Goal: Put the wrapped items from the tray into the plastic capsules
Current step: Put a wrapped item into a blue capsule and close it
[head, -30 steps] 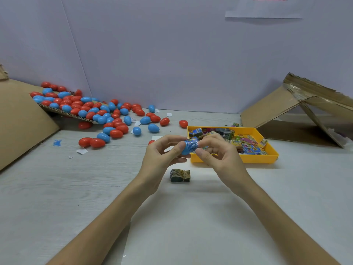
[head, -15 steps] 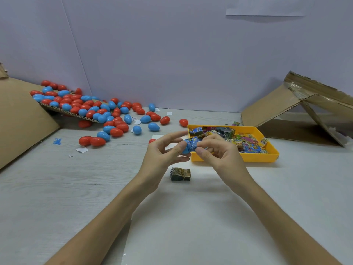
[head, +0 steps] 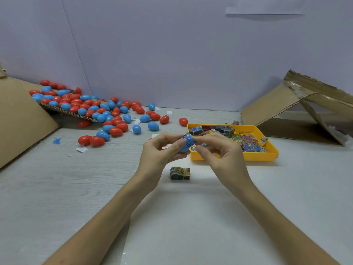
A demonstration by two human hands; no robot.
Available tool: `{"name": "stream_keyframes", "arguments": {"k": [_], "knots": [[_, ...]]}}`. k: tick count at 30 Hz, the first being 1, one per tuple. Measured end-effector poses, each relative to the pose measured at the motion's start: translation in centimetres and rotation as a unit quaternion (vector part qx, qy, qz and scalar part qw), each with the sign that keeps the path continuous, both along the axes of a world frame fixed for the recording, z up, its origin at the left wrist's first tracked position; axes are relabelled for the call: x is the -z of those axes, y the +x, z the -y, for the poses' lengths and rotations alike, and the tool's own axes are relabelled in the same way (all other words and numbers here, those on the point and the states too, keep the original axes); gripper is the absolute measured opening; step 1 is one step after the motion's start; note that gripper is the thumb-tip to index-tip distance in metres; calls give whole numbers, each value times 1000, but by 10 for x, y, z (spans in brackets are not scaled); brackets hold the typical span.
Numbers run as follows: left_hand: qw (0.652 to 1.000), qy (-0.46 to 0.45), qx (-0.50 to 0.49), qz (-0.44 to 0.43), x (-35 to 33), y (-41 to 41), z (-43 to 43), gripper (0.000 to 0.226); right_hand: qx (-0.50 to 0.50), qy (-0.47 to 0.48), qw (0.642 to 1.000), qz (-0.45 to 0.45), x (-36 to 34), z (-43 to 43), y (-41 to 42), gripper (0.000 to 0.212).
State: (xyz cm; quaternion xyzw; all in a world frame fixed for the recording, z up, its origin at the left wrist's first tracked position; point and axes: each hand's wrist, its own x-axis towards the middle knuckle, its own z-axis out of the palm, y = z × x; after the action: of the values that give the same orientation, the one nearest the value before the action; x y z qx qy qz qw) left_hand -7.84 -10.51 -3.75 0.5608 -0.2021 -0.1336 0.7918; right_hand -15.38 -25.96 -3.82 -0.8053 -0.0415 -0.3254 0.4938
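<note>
Left hand pinches the blue capsule steady so the right hand, pinching the wrapped item, can stuff it in. Tray's close right for refills.

You have one blue capsule and one blue wrapped item between your two hands, left hand and right hand. One dark wrapped item lies apart. One yellow tray holds many more, too crowded to count. Loose capsules, red and blue: several dozen.
</note>
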Motion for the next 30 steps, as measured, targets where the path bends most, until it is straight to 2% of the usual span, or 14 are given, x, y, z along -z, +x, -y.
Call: {"name": "stream_keyframes", "arguments": {"k": [6,10,14,18,23,27,30], "knots": [[999,-17,5,-40,-2,1,-1,36,2,-58,998,18,4,-5,0,36],[989,-60,73,-114,-2,0,-2,40,16,-103,994,34,8,-9,1,47],[975,-83,122,-168,-3,-2,-2,42,40,-109,991,63,10,-14,0,61],[967,-88,146,-188,-2,-4,-1,49,89,-117,982,116,10,-18,-3,44],[962,-94,163,-197,0,-6,1,56,119,-128,972,155,14,-21,-4,33],[960,-92,165,-205,-2,-7,1,48,135,-141,964,182,14,-19,-5,32],[955,-97,175,-219,-2,-6,-1,30,142,-149,960,192,15,-20,-6,31]]}}
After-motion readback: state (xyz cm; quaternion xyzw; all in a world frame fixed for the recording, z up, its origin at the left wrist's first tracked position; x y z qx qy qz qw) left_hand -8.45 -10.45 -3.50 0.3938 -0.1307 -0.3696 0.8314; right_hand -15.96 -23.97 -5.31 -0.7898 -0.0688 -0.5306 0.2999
